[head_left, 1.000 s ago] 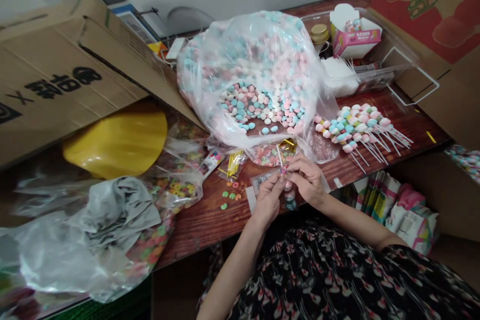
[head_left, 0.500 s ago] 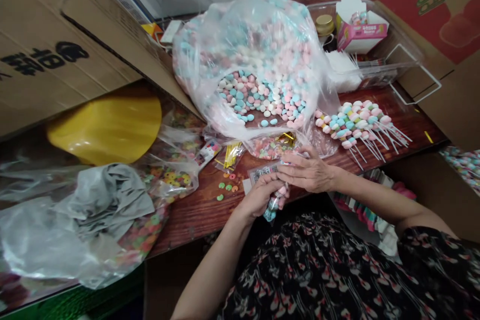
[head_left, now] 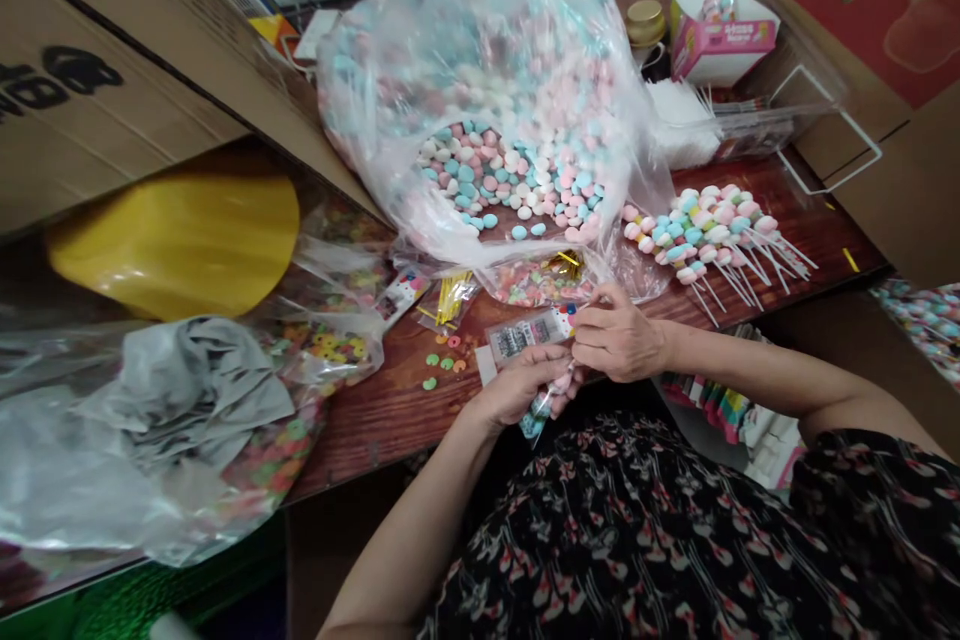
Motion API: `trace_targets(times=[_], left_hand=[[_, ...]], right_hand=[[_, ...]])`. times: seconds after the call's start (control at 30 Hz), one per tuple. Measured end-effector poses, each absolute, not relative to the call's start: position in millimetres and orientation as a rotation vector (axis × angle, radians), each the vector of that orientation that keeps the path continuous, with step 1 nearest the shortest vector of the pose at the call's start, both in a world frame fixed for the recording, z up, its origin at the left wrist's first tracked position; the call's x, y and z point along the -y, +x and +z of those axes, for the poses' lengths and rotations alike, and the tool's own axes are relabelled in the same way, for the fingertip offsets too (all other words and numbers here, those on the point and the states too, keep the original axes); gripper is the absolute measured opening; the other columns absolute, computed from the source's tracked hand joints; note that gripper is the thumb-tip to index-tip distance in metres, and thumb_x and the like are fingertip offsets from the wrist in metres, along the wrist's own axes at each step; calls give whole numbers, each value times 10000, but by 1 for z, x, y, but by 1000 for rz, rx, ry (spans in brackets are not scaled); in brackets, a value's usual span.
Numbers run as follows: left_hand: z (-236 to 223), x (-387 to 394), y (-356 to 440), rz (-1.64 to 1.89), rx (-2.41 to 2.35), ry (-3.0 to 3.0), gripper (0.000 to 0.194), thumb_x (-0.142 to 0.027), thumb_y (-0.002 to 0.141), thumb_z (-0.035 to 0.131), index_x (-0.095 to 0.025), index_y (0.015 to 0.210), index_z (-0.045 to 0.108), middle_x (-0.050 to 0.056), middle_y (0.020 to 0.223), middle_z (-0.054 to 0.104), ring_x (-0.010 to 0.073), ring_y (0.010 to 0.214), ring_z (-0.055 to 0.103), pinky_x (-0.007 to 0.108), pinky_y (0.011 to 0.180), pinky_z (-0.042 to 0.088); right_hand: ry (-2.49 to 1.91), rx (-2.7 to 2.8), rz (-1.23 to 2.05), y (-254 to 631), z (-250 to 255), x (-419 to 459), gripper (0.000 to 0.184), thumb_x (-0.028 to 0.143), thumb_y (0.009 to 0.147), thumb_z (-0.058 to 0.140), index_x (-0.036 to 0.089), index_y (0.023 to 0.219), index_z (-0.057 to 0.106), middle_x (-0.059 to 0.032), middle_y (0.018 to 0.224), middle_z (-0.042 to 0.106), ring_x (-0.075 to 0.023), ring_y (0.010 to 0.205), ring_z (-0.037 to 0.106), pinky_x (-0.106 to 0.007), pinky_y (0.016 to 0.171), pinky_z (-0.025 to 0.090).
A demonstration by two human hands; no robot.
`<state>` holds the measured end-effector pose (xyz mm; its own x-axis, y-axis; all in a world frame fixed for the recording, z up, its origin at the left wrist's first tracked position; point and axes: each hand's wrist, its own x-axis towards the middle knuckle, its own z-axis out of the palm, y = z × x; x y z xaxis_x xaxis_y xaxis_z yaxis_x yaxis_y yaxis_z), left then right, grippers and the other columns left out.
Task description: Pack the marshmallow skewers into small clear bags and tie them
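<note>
My left hand (head_left: 521,388) is closed around a candy skewer in a clear wrapper, its pink and blue candies (head_left: 537,414) showing below the fingers. At the upper end of this wrapped candy skewer, my right hand (head_left: 619,335) is pinched; its fingertips hide the neck and stick. Just beyond both hands lies a stack of printed clear bags (head_left: 521,334) on the table. A pile of candy skewers (head_left: 705,228) with white sticks rests to the right. Behind my hands stands a large open plastic bag of pink, white and blue candies (head_left: 517,170).
Gold twist ties (head_left: 453,296) and loose ring candies (head_left: 442,362) lie left of my hands. Further left are a grey cloth (head_left: 195,390), a yellow sheet (head_left: 180,245) and a cardboard box (head_left: 150,90). A clear bin (head_left: 814,105) holds white sticks (head_left: 681,123) and a pink box (head_left: 724,45).
The wrapped candy skewer has tilted and come down toward my lap, its candies now below my left hand. My right hand has turned palm-down over its upper end. The view has shifted slightly.
</note>
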<state>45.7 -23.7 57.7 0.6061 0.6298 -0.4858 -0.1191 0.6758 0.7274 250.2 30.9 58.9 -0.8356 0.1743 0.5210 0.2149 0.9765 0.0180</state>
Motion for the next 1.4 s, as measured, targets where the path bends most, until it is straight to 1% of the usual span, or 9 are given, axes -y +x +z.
trace_targets(times=[0.17,0.27,0.6,0.7,0.87,1.0,1.2,1.3,1.4], left_hand=[[53,23,42,531,-927,1082,420,-538,851,586,-161,673,536,-20,571,506,82,488,452,197,490,373],[55,23,43,555,-1020,1423,403,-467,921,484,-173,646,514,-19,576,479,103,540,437,209,535,350],[58,20,47,546,-1049,1798,298,-260,900,467,-157,657,605,2,645,539,128,635,481,251,624,356],[55,22,48,565,-1109,1601,255,-249,835,513,-154,609,586,-15,585,508,112,588,465,239,588,354],[49,25,38,594,-1052,848,198,-321,729,621,-138,655,607,-28,521,519,78,408,447,212,442,362],[50,27,28,498,-927,675,251,-348,667,720,-110,714,657,36,593,633,98,392,508,213,391,377],[49,33,30,546,-1018,1207,220,-349,837,630,-144,856,710,40,679,659,119,560,589,228,555,460],[44,36,35,713,-1129,1733,205,-286,885,572,-177,962,728,89,848,699,177,784,647,288,745,496],[36,36,36,790,-1253,2011,211,-243,896,536,-181,972,723,105,857,686,184,794,633,290,746,484]], right_hand=[[-702,2857,246,241,71,-27,138,173,815,518,157,732,627,-47,734,676,-187,765,521,-394,805,284],[-903,2984,545,236,77,-31,187,187,835,510,176,735,668,-49,768,700,-177,758,538,-336,719,274],[-906,3129,898,228,82,-48,220,209,864,525,190,763,719,-34,753,719,-140,664,540,-280,607,248],[-965,3066,712,232,84,-39,211,223,887,529,167,778,701,-55,779,715,-160,737,565,-290,670,285],[-590,2701,10,242,84,-19,213,200,943,487,212,1084,646,-55,1069,694,-228,1118,508,-413,920,255],[-399,2683,-93,241,77,-14,231,148,949,434,188,873,649,-16,832,672,-190,971,524,-423,926,243],[-619,2923,330,237,73,-22,131,118,807,522,152,760,640,-43,763,673,-182,810,532,-388,834,277],[-807,3020,641,233,73,-29,138,159,818,543,161,766,671,-57,788,702,-174,777,554,-324,721,279],[-957,2959,815,231,73,-41,164,205,845,551,185,775,698,-46,773,709,-167,753,572,-295,669,275]])
